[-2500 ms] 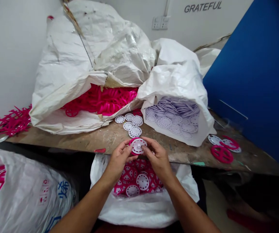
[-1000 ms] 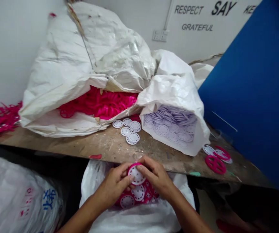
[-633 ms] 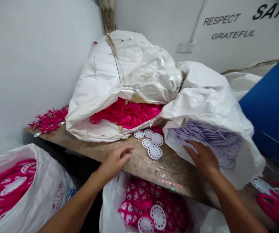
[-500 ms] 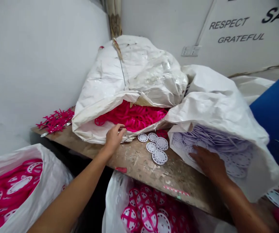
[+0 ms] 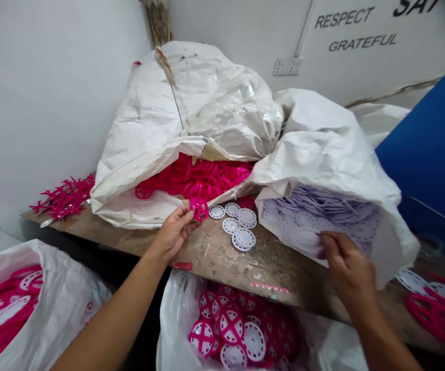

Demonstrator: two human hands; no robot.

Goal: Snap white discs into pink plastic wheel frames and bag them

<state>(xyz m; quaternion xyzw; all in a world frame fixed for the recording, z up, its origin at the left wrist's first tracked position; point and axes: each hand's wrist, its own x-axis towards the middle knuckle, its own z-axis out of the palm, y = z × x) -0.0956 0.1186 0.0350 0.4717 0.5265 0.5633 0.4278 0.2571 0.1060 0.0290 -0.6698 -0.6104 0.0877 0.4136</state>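
One pink spoked ring [image 5: 199, 209] is pinched between the thumb and fingertips of the left hand [image 5: 172, 231], just in front of the mouth of a large white woven sack [image 5: 141, 108] filled with pink rings [image 5: 207, 178]. At the mouth of a second white sack [image 5: 323, 149], the right hand [image 5: 351, 273] has its thumb and forefinger close together on the edge of a blurred white disc [image 5: 305, 242]; more discs are piled behind it. Several loose slotted discs [image 5: 246, 218] lie between the hands on a worn brown tabletop [image 5: 210, 260], some overlapping. Below the table's front edge, a white plastic bag [image 5: 179, 314] holds many pink-and-white wheels [image 5: 231, 324], and another bag [image 5: 65, 281] at lower left holds similar pieces. Pink branched pieces [image 5: 67, 198] sit at the tabletop's left end. A blue panel [image 5: 431, 139] stands at right, near more rings and discs. Wall lettering [image 5: 361, 43] includes "RESPECT" and "GRATEFUL".
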